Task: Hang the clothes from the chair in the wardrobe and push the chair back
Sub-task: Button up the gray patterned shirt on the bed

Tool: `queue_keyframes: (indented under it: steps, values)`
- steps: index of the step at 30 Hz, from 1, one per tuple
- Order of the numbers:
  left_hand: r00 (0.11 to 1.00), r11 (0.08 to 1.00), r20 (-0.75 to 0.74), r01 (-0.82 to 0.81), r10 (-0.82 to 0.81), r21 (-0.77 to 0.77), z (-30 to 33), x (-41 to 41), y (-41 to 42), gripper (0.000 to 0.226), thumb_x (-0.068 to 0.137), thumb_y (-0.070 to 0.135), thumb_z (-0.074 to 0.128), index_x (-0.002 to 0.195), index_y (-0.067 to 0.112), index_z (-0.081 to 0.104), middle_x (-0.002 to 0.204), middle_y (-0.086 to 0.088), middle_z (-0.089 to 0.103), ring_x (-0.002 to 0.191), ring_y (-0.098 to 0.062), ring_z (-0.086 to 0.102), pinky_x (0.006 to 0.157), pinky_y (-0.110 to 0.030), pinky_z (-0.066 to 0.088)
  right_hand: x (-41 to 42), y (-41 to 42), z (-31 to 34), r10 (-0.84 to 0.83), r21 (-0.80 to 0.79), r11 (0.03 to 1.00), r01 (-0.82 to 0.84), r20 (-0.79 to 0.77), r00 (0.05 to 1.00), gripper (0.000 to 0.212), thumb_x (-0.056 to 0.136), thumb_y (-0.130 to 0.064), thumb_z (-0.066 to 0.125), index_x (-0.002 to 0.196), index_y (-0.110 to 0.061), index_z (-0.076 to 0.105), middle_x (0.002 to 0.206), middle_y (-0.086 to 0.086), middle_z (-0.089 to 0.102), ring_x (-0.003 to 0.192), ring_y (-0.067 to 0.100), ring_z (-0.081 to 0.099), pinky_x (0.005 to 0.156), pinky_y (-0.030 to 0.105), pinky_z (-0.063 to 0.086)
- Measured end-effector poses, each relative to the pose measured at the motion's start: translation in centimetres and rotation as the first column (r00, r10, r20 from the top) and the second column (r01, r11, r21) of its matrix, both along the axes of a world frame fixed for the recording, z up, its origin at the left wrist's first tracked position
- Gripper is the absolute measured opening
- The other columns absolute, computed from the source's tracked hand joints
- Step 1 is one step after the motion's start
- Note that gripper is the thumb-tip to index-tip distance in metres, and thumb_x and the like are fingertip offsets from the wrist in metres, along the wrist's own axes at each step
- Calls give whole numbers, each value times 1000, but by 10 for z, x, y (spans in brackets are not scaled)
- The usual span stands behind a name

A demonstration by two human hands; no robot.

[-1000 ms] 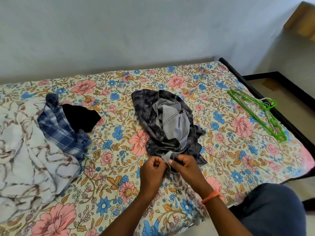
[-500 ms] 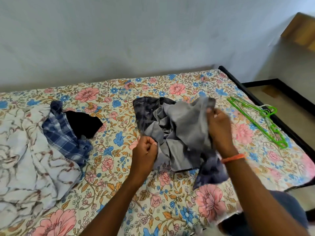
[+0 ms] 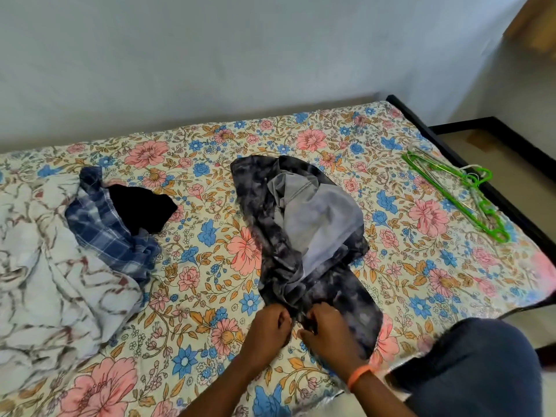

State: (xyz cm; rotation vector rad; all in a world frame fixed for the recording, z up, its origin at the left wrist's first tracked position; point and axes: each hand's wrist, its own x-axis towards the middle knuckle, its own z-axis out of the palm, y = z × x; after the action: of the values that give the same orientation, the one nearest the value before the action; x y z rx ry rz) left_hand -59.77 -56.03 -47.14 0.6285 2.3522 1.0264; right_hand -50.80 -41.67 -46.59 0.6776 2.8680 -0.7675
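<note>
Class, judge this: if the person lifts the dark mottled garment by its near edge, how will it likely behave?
The dark mottled garment lies crumpled in soft folds, so it would probably droop limply. The grey cloth bunched inside it may slide out. Both hands, left hand and right hand, grip its edge, suggesting it is light.

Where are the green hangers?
In the head view, the green hangers lie on the right side of the flowery bed, near its dark edge, right of the dark gray clothes.

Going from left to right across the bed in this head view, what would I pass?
White patterned sheet → blue checked shirt → black garment → dark mottled garment the hands grip → green hangers.
</note>
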Motion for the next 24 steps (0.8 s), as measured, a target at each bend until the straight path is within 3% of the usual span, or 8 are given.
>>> queue_keyframes:
  steps: [3,7,10,12,14,17,20,24]
  values:
    - [997,998,32,-67,66,12,-4,-2,-1,28,100,25,50,78,10,58,69,-6,60,60,-15,56,51,-18,34,-2,-6,-8,120,201,973,-114,-16,993,29,76,-38,73,83,-20,52,82,1,55,68,22,53,53,31,41]
    - [998,998,29,-53,53,20,-7,-2,-1,31,101,29,49,78,11,58,67,-5,60,58,-15,55,51,-21,32,1,-3,-10,68,187,981,-44,-125,990,15,81,-19,63,71,-20,52,70,-1,52,56,19,48,46,28,29]
    - [997,997,51,-66,63,42,-6,-1,0,28,98,29,52,77,11,59,68,-6,62,59,-15,57,54,-27,36,-3,4,-1,-230,-176,964,199,-179,957,18,86,-13,63,68,-16,64,67,-4,63,59,12,56,51,27,41]
    - [996,996,65,-71,67,63,-2,1,1,25,96,27,56,78,13,61,70,-4,65,64,-15,61,56,-28,41,-5,9,7,-459,-452,819,354,-146,876,17,89,-13,67,73,-14,73,69,-2,69,63,12,63,58,26,49]
    - [993,993,88,-83,76,79,2,2,3,21,95,25,59,77,16,63,73,-2,67,68,-15,63,60,-29,44,-2,18,10,-559,-548,717,431,-82,825,17,91,-16,69,75,-11,73,67,-1,70,61,13,62,56,23,47]
    - [985,994,150,-97,88,54,5,3,6,19,94,24,61,75,23,61,74,3,66,70,-12,63,60,-22,43,9,26,11,-499,-536,728,429,16,867,16,82,-16,79,70,-10,70,54,-6,63,48,3,54,47,12,40]
    - [985,998,167,-57,52,23,4,3,10,16,93,23,62,79,16,62,74,3,64,68,-8,57,56,-14,36,14,27,13,-356,-530,773,349,94,930,18,71,-7,86,70,-14,70,57,-5,66,49,-4,59,51,11,46]
    - [988,999,151,-29,27,13,3,7,13,21,94,24,60,78,11,63,74,-8,65,65,-15,56,58,-28,37,16,25,10,-305,-468,824,320,110,946,14,71,-10,87,70,-9,73,60,0,70,49,-3,60,54,14,49]
